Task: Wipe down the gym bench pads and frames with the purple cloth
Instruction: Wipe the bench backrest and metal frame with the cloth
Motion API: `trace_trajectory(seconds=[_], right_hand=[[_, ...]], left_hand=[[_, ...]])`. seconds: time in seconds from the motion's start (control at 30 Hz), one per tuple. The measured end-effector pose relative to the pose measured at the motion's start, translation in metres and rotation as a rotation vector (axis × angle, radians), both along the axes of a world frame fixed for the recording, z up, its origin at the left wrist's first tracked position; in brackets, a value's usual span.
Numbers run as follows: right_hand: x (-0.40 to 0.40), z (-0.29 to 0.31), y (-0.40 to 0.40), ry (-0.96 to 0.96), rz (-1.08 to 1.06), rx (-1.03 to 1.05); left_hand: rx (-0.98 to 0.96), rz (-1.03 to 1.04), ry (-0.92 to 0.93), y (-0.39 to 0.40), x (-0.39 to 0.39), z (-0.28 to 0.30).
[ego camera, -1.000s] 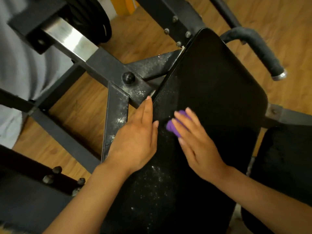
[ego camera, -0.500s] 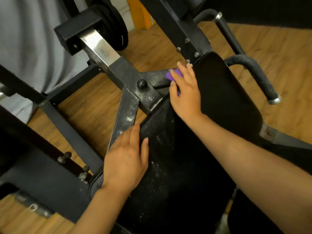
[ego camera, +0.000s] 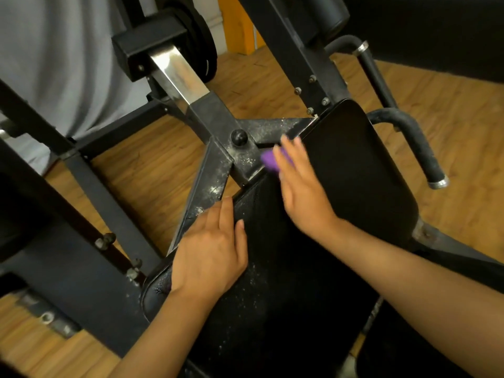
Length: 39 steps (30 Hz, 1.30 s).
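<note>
Right hand (ego camera: 302, 192) grip: fingers extended and laid flat over the purple cloth (ego camera: 268, 160), pressing it down; the fingertips are motion-blurred, so I cannot tell whether any finger curls under the fabric. Cloth sits at the left edge of the black bench pad (ego camera: 351, 170), just where the pad meets the dusty frame junction (ego camera: 240, 159); only a small purple bulge shows beyond the index-finger side of the hand. Left hand (ego camera: 210, 255) grip: wide, holding nothing, palm down with straight fingers lying along the same left pad edge, nearer the camera, fingertips touching the slanted frame bar (ego camera: 201, 192). Both hands are apart, cloth hand farther up the pad. White powdery specks cover the frame junction, the slanted bar and the near part of the pad beside the left hand. A round black knob (ego camera: 239, 137) sits on the junction, just left of the cloth. A chromed square tube (ego camera: 177, 75) runs up-left from the junction into a black sleeve, with black weight plates (ego camera: 201, 50) behind it. A padded handle with a metal end cap (ego camera: 420, 148) curves off the right side of the pad. Wood-grain floor (ego camera: 152, 170) shows beneath the frame.
</note>
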State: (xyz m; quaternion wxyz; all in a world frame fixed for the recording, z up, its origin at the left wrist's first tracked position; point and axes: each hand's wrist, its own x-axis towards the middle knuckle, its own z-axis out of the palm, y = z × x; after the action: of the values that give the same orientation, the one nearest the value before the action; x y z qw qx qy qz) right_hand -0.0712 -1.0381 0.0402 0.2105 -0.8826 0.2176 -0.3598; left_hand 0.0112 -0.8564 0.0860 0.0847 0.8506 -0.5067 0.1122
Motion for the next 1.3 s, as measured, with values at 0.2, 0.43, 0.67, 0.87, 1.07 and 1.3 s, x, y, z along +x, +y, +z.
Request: trace_trajectory(seconds=[0.2, 0.43, 0.67, 0.87, 1.07, 1.3], right_hand=[[0.012, 0.005, 0.04, -0.112, -0.157, 0.133], [-0.094, -0.067, 0.102, 0.321, 0.253, -0.266], [0.0, 0.015, 0.046, 0.142, -0.019, 0.03], [0.023, 0.021, 0.071, -0.019, -0.051, 0.059], [-0.046, -0.042, 0.141, 0.281, 0.358, -0.428], [0.008, 0.019, 0.077, 0.177, 0.019, -0.065]], left_hand=[[0.008, -0.009, 0.017, 0.0, -0.001, 0.002], [-0.021, -0.025, 0.055, 0.003, -0.003, 0.006], [-0.131, -0.002, 0.302, 0.022, -0.003, 0.012], [-0.191, 0.174, 0.433, 0.075, -0.002, 0.019], [-0.089, 0.107, 0.354, 0.095, -0.009, -0.002], [-0.141, 0.035, 0.358, 0.102, -0.005, -0.01]])
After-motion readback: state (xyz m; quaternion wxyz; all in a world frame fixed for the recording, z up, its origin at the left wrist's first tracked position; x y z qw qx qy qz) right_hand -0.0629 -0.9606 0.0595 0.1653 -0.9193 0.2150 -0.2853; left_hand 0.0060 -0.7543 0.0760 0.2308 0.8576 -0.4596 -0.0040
